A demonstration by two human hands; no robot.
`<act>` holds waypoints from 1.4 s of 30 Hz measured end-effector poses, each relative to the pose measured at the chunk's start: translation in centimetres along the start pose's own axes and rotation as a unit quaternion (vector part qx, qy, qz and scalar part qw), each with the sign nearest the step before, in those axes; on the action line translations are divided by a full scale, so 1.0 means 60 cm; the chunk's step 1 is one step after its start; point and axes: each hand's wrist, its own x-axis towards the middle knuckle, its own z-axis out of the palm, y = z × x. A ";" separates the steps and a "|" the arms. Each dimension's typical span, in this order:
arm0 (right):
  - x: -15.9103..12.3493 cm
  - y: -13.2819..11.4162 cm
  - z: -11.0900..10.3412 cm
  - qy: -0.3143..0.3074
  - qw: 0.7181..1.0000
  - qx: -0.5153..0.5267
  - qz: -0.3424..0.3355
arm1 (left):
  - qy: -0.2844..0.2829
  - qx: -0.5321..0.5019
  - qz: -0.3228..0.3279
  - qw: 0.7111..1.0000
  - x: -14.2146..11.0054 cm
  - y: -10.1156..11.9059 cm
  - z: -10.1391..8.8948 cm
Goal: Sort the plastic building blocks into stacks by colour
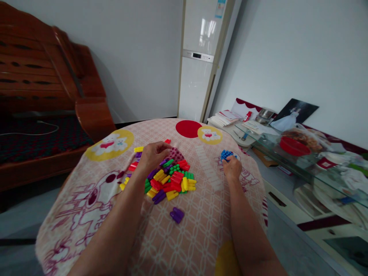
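A mixed pile of plastic building blocks (169,180) in red, yellow, green and purple lies on a round table with a patterned cloth (201,234). My left hand (155,153) is over the pile's far left side, fingers curled together; what they may hold is hidden. On the right, my right hand (232,167) has its fingers closed at a small cluster of blue plastic blocks (226,154), touching it; the fingertips are partly hidden. A purple block (177,215) lies apart, nearer to me than the pile.
A wooden bench (92,111) stands at the left and a tall white cabinet-like appliance (195,84) at the back. Along the right runs a glass-topped stand (276,153) with papers (227,117), a red bowl (294,146) and bags on it, close to the table's edge.
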 end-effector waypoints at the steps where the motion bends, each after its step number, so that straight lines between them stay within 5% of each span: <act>1: 0.000 0.001 0.001 0.000 1.000 -0.001 0.001 | 0.005 -0.001 -0.002 1.000 0.001 -0.003 -0.002; 6: 0.003 -0.001 -0.001 -0.015 0.999 0.029 0.004 | 0.017 -0.001 0.001 1.000 0.004 -0.008 -0.012; 10: 0.005 -0.019 -0.008 -0.021 0.982 0.186 -0.001 | 0.019 0.001 0.005 1.000 0.002 -0.003 -0.008; 17: -0.029 -0.084 -0.017 -0.274 0.819 0.504 0.028 | -0.068 -0.035 0.078 0.994 -0.012 0.028 0.062; 24: -0.060 -0.125 -0.026 -0.389 0.734 0.556 -0.005 | -0.167 -0.041 0.094 0.981 -0.038 0.051 0.118; 36: -0.068 -0.138 -0.025 -0.435 0.708 0.555 0.028 | -0.117 -0.147 0.034 0.982 -0.020 0.014 0.117; 42: -0.058 -0.130 -0.018 -0.329 0.754 0.567 0.042 | -0.138 -0.099 0.045 0.984 -0.024 0.013 0.118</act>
